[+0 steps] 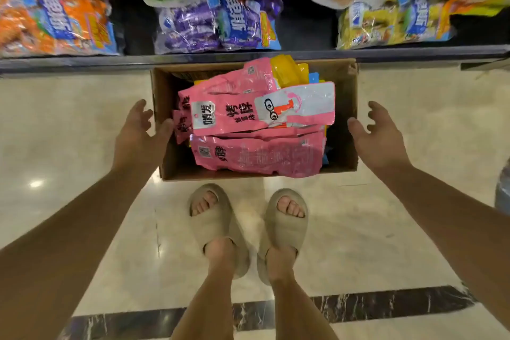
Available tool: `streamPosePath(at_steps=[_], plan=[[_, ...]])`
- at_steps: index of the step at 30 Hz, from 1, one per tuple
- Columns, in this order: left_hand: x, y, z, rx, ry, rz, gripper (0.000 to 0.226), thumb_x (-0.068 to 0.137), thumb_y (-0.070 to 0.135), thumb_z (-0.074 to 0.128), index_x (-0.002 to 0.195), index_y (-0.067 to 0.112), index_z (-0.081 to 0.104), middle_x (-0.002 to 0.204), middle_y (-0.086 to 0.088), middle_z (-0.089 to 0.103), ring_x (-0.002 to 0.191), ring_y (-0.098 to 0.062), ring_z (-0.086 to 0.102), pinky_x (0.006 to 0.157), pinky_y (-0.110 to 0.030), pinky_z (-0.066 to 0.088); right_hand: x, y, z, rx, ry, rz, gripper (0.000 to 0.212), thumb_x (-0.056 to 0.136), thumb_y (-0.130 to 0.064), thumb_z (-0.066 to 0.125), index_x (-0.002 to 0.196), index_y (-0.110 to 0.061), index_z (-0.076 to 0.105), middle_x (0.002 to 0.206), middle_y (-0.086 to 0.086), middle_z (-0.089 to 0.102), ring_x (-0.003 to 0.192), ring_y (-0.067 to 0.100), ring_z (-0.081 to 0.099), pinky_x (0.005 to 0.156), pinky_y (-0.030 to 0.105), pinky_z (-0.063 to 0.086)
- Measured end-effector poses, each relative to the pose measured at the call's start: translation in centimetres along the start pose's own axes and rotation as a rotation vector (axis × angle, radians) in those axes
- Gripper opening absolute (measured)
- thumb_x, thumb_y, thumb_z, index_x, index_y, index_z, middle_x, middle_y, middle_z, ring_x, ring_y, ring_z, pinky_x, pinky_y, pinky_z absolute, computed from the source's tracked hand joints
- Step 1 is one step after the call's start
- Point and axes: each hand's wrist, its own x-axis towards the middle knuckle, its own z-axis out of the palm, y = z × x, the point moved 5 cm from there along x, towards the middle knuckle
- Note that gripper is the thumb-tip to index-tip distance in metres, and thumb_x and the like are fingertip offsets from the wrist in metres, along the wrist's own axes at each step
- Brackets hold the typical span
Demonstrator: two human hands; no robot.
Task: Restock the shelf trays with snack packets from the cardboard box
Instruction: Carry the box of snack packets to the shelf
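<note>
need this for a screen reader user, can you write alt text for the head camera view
Looking down, a person's open left hand and right hand reach toward either side of a cardboard box on a pale tiled floor, full of pink snack packets. Above it, a shelf holds orange, purple and yellow bags; sandalled feet stand below.

Both hands (138, 135) (378, 135) outstretched, fingers (140, 109) spread, empty.

Brown cardboard box (342, 119); pink packets (256, 157); beige slippers (218, 226).
</note>
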Motion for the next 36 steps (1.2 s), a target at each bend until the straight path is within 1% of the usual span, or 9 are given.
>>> streamPosePath(at_steps=[4,6,10,14,17,22,27,29,36], plan=[[1.3,-0.2,1.8,-0.07,-0.029,0.056,0.046,0.098,0.037,0.058,0.14,0.045,0.042,0.128,0.012,0.063,0.116,-0.019,0.061,0.1,-0.048,0.052,1.6,1.4,1.3,0.138,-0.016,0.028,0.062,0.102,-0.043,0.053,0.157,-0.031,0.028,0.153,0.001,0.047,0.132,0.022,0.053,0.109,0.044,0.047],[1.9,0.2,2.3,-0.056,-0.016,0.099,0.043,0.1,0.028,0.054,0.137,0.045,0.043,0.12,0.016,0.062,0.109,-0.019,0.061,0.097,-0.044,0.052,2.5,1.2,2.0,0.156,-0.02,-0.016,0.057,0.103,-0.039,0.053,0.155,-0.032,0.033,0.149,-0.002,0.052,0.132,0.019,0.052,0.11,0.04,0.045],[3.2,-1.1,2.9,-0.07,-0.01,0.129,0.05,0.1,0.021,0.051,0.142,0.047,0.042,0.122,0.015,0.062,0.111,-0.018,0.057,0.099,-0.039,0.046,4.3,1.4,3.5,0.204,-0.009,-0.103,0.039,0.104,-0.032,0.051,0.141,-0.044,0.05,0.123,-0.02,0.063,0.114,0.01,0.058,0.104,0.035,0.048],[3.4,-1.5,3.4,-0.108,0.0,0.144,0.053,0.099,0.015,0.052,0.142,0.046,0.044,0.122,0.018,0.061,0.112,-0.014,0.056,0.097,-0.033,0.044,4.9,2.3,4.5,0.213,0.011,-0.088,0.039,0.102,-0.032,0.056,0.14,-0.04,0.052,0.125,-0.014,0.066,0.116,0.016,0.061,0.104,0.039,0.05],[3.4,-1.4,3.4,-0.09,-0.003,0.154,0.05,0.1,0.013,0.051,0.14,0.041,0.045,0.122,0.012,0.063,0.11,-0.018,0.057,0.097,-0.036,0.045,5.0,2.3,4.5,0.201,0.016,-0.072,0.04,0.102,-0.028,0.055,0.14,-0.042,0.051,0.125,-0.014,0.067,0.116,0.017,0.062,0.106,0.043,0.05],[3.2,-1.4,2.8,-0.064,0.013,0.132,0.047,0.101,0.012,0.05,0.139,0.039,0.047,0.12,0.011,0.065,0.109,-0.019,0.058,0.097,-0.037,0.046,4.1,1.6,3.7,0.165,0.044,-0.081,0.041,0.103,-0.026,0.053,0.143,-0.036,0.052,0.127,-0.006,0.067,0.115,0.019,0.06,0.105,0.037,0.047],[1.4,-0.8,0.3,-0.055,0.053,0.131,0.048,0.1,0.015,0.052,0.14,0.042,0.047,0.116,0.016,0.062,0.104,-0.013,0.055,0.094,-0.032,0.045,1.7,-0.1,1.7,0.145,0.044,-0.122,0.042,0.103,-0.023,0.054,0.144,-0.031,0.052,0.116,-0.014,0.062,0.108,0.012,0.055,0.096,0.026,0.04],[-0.1,-0.3,-1.4,-0.083,0.049,0.127,0.05,0.1,0.015,0.052,0.138,0.048,0.047,0.117,0.016,0.063,0.106,-0.014,0.058,0.097,-0.035,0.047,0.3,-1.2,0.3,0.145,0.04,-0.147,0.042,0.103,-0.021,0.054,0.144,-0.032,0.052,0.116,-0.014,0.062,0.108,0.01,0.054,0.096,0.025,0.04],[-7.7,2.8,-11.1,-0.126,0.053,0.133,0.049,0.103,0.024,0.052,0.149,0.037,0.041,0.136,0.004,0.063,0.123,-0.023,0.058,0.109,-0.049,0.046,-7.3,-8.0,-7.0,0.121,0.004,-0.233,0.043,0.102,-0.018,0.055,0.142,-0.034,0.054,0.111,-0.011,0.064,0.104,0.012,0.055,0.09,0.027,0.04]])
